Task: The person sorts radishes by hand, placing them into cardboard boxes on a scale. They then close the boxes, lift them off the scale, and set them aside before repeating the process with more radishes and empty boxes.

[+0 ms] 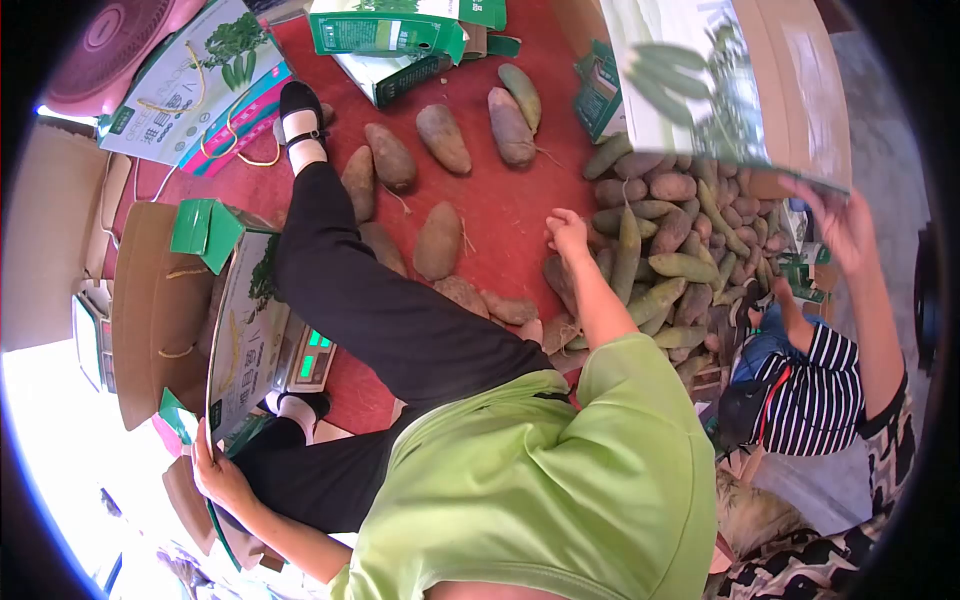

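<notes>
My left hand (222, 482) grips the near edge of an open printed carton (245, 340), which has green flaps and a radish picture on its side. The carton stands on a digital scale (312, 358) with lit green digits. My right hand (568, 232) is loosely closed over the red floor covering, and I see nothing in it. Close to it, on the right, is a heap of green radishes (683, 267) and brownish-red root vegetables (672, 187). Several larger brownish roots (438, 241) lie spread out in front of my leg.
A co-worker's hand (848, 225) holds up a large carton (740, 80) at the right. Another person in a striped top (812, 400) is beside the heap. Green-and-white boxes (390, 35) lie at the far side. A printed box (200, 90) and a pink stool-like object (110, 50) stand far left.
</notes>
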The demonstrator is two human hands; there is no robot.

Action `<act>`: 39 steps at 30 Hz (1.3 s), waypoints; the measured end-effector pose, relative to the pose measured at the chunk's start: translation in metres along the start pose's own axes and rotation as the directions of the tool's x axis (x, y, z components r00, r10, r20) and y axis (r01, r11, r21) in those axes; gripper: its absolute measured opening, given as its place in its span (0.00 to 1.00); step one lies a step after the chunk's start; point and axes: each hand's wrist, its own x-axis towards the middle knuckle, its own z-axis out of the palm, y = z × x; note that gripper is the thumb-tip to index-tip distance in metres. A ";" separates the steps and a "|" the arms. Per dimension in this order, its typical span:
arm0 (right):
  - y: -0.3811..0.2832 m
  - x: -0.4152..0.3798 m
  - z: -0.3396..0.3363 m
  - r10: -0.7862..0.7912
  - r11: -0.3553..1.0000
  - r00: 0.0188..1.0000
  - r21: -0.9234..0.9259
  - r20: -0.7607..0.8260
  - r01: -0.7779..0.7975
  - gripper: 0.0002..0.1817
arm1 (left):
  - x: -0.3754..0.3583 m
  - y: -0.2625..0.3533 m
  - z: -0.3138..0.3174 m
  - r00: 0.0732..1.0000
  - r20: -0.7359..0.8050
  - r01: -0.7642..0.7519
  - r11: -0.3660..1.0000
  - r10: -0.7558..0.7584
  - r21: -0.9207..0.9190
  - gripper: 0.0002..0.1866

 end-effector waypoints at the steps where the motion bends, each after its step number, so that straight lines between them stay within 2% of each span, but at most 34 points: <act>1: -0.003 0.008 0.004 -0.020 1.000 1.000 -0.005 -0.002 0.020 0.18 | 0.000 0.000 0.000 1.000 0.001 0.006 1.000 -0.006 0.004 0.21; 4: -0.029 0.008 0.017 -0.021 0.996 1.000 0.083 -0.016 0.022 0.18 | 0.001 0.000 -0.002 1.000 0.023 -0.017 1.000 0.016 0.009 0.21; 11: -0.022 0.073 0.028 0.021 1.000 1.000 0.012 -0.018 -0.021 0.21 | 0.002 0.004 -0.002 0.996 0.036 0.078 0.996 -0.079 0.044 0.22; 13: -0.025 0.089 0.033 0.047 0.999 0.998 0.024 -0.051 -0.046 0.24 | 0.002 0.004 -0.002 0.999 0.039 0.034 0.999 -0.035 0.023 0.21; 14: -0.027 0.095 0.035 0.029 0.999 0.997 -0.031 -0.077 -0.031 0.27 | 0.001 -0.002 -0.001 0.999 0.038 0.026 0.999 -0.027 0.031 0.21; 17: -0.033 0.120 0.039 -0.037 0.999 0.994 -0.043 -0.098 0.033 0.31 | -0.001 -0.014 0.003 0.998 0.059 0.035 0.999 -0.036 0.028 0.20; 18: -0.034 0.129 0.042 -0.019 0.997 0.993 -0.075 -0.115 0.011 0.32 | -0.002 -0.014 0.002 0.992 0.080 0.093 0.995 -0.095 0.032 0.19; 23: -0.034 0.176 0.047 -0.032 0.998 0.996 -0.056 -0.088 0.027 0.32 | -0.002 -0.009 0.002 0.989 0.082 0.126 0.992 -0.124 -0.023 0.19; 25: -0.031 0.200 0.048 -0.008 0.989 0.999 -0.147 -0.047 0.001 0.32 | -0.003 -0.012 0.002 0.994 0.061 0.096 0.994 -0.092 -0.060 0.18; 26: -0.056 0.178 0.053 0.064 0.989 0.997 -0.129 -0.034 -0.068 0.33 | -0.003 -0.014 0.003 0.993 0.064 0.100 0.993 -0.096 -0.057 0.18; 30: -0.054 0.207 0.063 0.029 0.991 0.999 -0.133 -0.018 -0.031 0.34 | 0.000 -0.016 -0.001 0.995 0.079 0.057 0.998 -0.057 0.003 0.17; 34: -0.091 0.191 0.075 0.129 0.989 0.991 -0.070 0.016 -0.128 0.35 | 0.000 -0.020 0.000 0.993 0.086 0.075 0.997 -0.075 -0.001 0.14; 36: -0.081 0.209 0.076 0.152 0.988 0.988 -0.037 0.040 -0.150 0.35 | 0.001 -0.020 0.001 0.994 0.086 0.072 0.997 -0.073 0.018 0.14; 38: -0.042 0.262 0.072 -0.064 0.997 0.998 -0.038 -0.026 0.063 0.31 | 0.001 -0.020 0.000 0.994 0.086 0.070 0.997 -0.073 0.037 0.14; 39: -0.036 0.271 0.069 -0.062 0.997 0.998 -0.041 -0.024 0.061 0.31 | 0.001 -0.020 0.000 0.991 0.097 0.085 0.995 -0.089 0.047 0.15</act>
